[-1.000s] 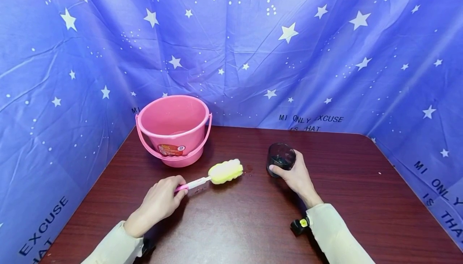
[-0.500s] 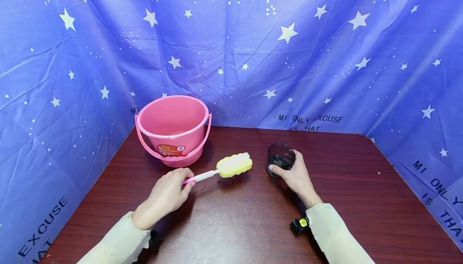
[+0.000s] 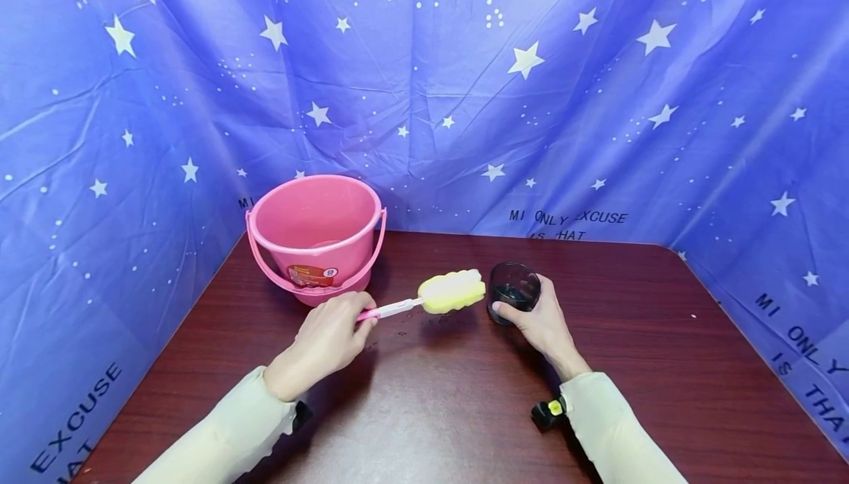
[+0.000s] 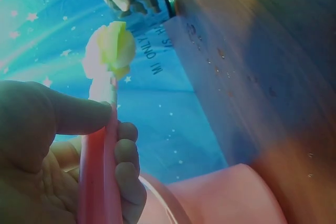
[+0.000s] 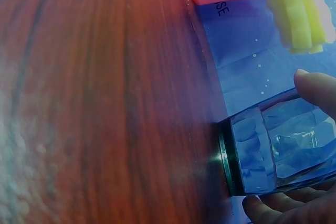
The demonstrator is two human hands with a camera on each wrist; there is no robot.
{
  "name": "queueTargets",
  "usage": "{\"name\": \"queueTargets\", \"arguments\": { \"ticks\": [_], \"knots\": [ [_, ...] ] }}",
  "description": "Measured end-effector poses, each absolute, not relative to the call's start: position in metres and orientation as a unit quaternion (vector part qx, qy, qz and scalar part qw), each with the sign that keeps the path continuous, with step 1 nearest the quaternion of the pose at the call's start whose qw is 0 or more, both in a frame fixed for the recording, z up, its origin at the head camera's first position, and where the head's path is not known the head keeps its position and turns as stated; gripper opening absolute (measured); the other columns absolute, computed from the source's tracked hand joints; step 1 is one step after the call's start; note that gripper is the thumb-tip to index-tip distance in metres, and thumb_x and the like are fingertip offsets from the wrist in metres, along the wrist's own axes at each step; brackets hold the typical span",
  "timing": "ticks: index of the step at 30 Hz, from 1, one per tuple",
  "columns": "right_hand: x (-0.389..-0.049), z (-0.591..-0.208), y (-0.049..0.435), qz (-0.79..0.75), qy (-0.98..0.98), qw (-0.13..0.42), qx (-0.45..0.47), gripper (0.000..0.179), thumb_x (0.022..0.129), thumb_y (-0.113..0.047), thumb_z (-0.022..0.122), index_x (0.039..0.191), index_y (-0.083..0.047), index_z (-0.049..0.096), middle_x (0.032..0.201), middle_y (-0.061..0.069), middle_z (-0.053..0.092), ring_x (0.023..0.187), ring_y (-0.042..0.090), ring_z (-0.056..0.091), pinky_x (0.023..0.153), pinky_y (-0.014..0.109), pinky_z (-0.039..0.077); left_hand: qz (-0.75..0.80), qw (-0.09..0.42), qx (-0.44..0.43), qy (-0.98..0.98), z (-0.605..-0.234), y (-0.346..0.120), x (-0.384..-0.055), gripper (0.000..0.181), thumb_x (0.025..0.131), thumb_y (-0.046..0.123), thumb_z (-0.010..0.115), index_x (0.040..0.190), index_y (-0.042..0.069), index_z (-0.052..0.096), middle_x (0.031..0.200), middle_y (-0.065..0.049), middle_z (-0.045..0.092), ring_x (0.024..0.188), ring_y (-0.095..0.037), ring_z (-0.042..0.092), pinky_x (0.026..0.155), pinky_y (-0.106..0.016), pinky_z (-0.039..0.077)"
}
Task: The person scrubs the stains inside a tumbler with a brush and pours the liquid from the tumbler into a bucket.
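Observation:
My left hand (image 3: 328, 337) grips the pink-and-white handle of a sponge bottle brush (image 3: 452, 292), thumb laid along it and fingers curled round it in the left wrist view. The yellow-and-white sponge head is raised over the table and points right, its tip close to the left side of a dark, clear drinking glass (image 3: 509, 294). Upright on the table, the glass is held by my right hand (image 3: 545, 322), with the thumb on the near side and the fingers round the far side. Facets show on the glass (image 5: 283, 145) in the right wrist view, with liquid low inside.
A pink bucket (image 3: 325, 263) with its handle hanging down stands at the back left of the dark wooden table (image 3: 424, 410). Water drops dot the wood under the brush. A blue star-print curtain (image 3: 411, 101) encloses the back and sides.
My left hand has lifted the brush and carried it right and away from me, bringing the sponge head from the table's middle up to the glass. My right hand and the glass stay put.

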State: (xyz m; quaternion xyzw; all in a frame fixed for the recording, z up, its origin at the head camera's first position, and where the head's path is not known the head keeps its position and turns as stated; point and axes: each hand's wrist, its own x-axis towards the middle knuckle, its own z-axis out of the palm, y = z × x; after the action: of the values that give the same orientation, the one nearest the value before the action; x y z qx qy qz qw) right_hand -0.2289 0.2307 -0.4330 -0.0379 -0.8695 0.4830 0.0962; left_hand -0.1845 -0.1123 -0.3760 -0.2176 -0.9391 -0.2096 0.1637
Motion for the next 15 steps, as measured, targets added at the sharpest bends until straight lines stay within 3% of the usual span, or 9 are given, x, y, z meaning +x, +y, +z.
{"name": "queueTargets", "arguments": {
  "ticks": [15],
  "knots": [
    [-0.230,-0.434,0.230,0.487,-0.867,0.095,-0.035,0.098,0.070,-0.035,0.084,0.143,-0.005,0.025,0.138,0.019,0.043,0.126,0.031,0.042,0.105,0.047,0.030,-0.191,0.178,-0.243,-0.934,-0.355,-0.100,-0.193,0.010,0.083,0.018,0.073,0.083,0.018,0.062,0.066,0.009,0.049,0.059,-0.012,0.049,0.051,-0.031,0.040]
  ]
}}
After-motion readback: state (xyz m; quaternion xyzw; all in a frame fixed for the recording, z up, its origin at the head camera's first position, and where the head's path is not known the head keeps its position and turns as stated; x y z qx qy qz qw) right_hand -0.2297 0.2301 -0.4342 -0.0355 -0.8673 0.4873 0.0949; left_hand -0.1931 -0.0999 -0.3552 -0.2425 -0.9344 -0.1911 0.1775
